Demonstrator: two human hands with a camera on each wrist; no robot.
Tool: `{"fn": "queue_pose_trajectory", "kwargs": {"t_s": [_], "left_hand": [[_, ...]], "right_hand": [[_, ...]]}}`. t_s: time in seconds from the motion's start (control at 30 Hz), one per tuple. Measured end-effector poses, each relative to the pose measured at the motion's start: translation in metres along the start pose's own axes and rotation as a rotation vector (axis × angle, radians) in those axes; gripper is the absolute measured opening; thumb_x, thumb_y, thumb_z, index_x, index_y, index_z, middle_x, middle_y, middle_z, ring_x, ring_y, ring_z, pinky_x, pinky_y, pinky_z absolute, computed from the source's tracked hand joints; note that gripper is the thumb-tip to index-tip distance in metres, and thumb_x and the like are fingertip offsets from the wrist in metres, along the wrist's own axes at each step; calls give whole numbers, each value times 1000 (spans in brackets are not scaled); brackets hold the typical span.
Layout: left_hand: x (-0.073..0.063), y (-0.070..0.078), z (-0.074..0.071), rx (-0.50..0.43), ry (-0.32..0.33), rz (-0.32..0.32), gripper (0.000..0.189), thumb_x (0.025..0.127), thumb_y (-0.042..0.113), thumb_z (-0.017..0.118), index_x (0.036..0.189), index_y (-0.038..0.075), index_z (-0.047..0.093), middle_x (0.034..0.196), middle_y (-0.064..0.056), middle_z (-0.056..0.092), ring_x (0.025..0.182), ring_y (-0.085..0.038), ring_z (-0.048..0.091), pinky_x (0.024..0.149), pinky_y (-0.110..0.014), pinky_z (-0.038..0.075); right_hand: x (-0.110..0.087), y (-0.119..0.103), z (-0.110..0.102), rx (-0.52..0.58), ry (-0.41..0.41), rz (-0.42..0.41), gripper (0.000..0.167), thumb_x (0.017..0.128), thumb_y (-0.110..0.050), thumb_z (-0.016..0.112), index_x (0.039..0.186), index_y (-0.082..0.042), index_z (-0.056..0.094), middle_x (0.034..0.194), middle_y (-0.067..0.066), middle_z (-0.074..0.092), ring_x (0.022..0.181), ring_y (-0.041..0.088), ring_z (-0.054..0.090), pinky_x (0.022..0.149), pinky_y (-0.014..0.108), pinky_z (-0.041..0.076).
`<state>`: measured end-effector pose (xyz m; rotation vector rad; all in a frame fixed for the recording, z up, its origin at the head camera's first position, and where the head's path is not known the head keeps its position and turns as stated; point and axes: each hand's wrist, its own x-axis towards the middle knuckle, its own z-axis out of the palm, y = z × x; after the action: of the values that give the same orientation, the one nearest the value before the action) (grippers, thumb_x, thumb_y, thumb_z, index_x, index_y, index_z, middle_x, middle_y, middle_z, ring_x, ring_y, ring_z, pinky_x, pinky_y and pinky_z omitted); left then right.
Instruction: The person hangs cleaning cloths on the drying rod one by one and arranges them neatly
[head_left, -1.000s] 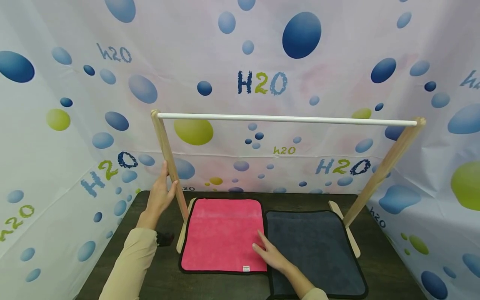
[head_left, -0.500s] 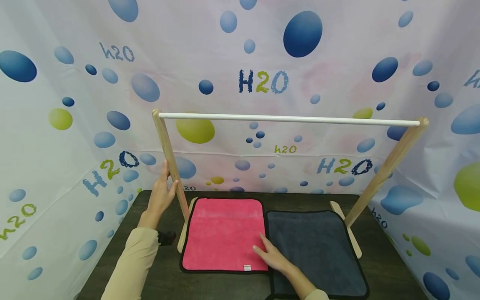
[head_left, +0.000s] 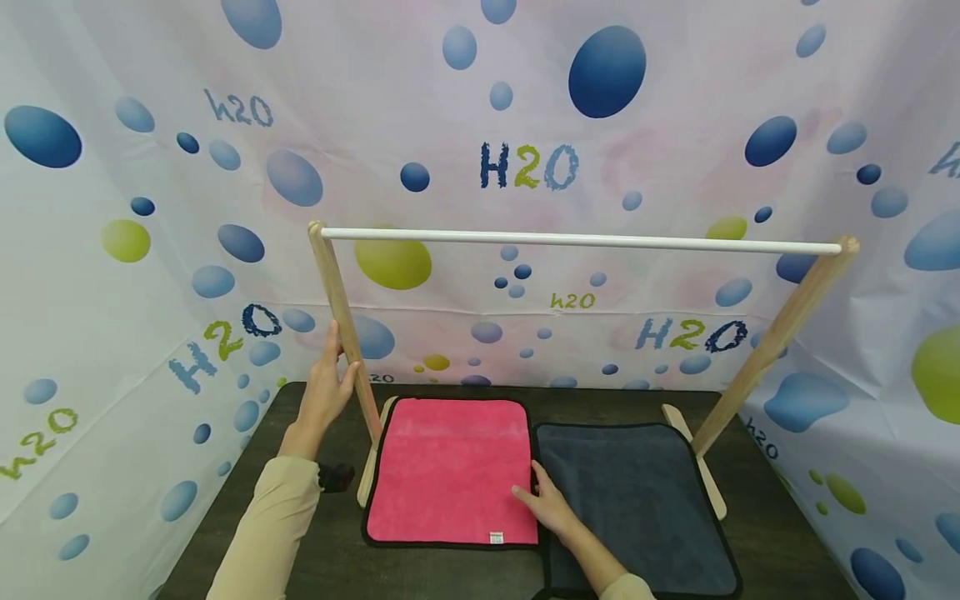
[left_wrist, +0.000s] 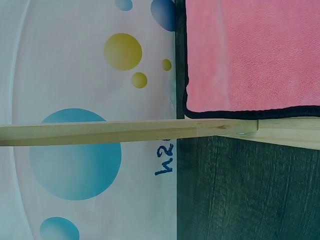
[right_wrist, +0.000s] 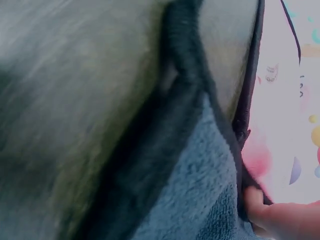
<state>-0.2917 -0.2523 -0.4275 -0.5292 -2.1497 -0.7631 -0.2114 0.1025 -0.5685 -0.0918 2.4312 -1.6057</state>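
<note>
In the head view, my left hand [head_left: 327, 396] holds the left wooden post [head_left: 337, 300] of a stand, thumb across its front and fingers on its far left side. The left wrist view shows the post [left_wrist: 115, 132] but not the hand. My right hand [head_left: 553, 507] rests where a pink cloth [head_left: 450, 467] with black edging meets a dark grey cloth [head_left: 615, 483], its fingers fairly straight. In the right wrist view, part of the right hand [right_wrist: 280, 215] touches the dark edging beside grey-blue fabric [right_wrist: 185, 190]; the other fingers are hidden.
A white rod [head_left: 577, 240] joins the left post to the right wooden post [head_left: 772, 350]. The stand's right foot [head_left: 712, 487] lies beside the grey cloth. Both cloths lie flat on a dark wooden table [head_left: 450, 575]. A white curtain [head_left: 480, 83] with printed bubbles surrounds the table.
My right hand has shifted slightly rightward, its fingertips now at the seam between the cloths instead of over the pink cloth. The left hand stays on the post.
</note>
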Motion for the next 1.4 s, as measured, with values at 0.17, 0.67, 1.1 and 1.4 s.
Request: {"fn": "queue_pose_trajectory", "kwargs": {"t_s": [0.17,0.67,1.1,1.4], "left_hand": [[0,-1,0,-4,0,2,90,78,-12,62,147,10,7,112,-37,51,100,-48,53,76,-58,45],[2,-3,2,-27,4,12,91,79,-11,62,147,12,6,109,-36,52,93,-45,56,76,-55,47],[2,-2,2,-63,-16,-6,89,80,-14,59,147,10,5,114,-36,48,90,-48,57,61,-51,52],[3,-1,2,-79,-18,-21,88,80,-13,58,147,10,6,113,-36,48,91,-48,57,60,-50,52]], "right_hand": [[6,1,1,89,0,13,74,87,-21,59,139,12,16,116,30,43,93,30,54,81,46,46],[20,4,-6,293,35,99,62,90,-13,54,133,15,20,89,9,47,70,15,46,64,26,42],[26,3,-2,302,-70,115,68,92,-12,51,136,17,9,68,0,37,56,10,38,53,21,35],[26,-19,-5,367,-154,96,74,91,-11,51,140,11,0,98,16,50,60,9,38,54,20,38]]}}
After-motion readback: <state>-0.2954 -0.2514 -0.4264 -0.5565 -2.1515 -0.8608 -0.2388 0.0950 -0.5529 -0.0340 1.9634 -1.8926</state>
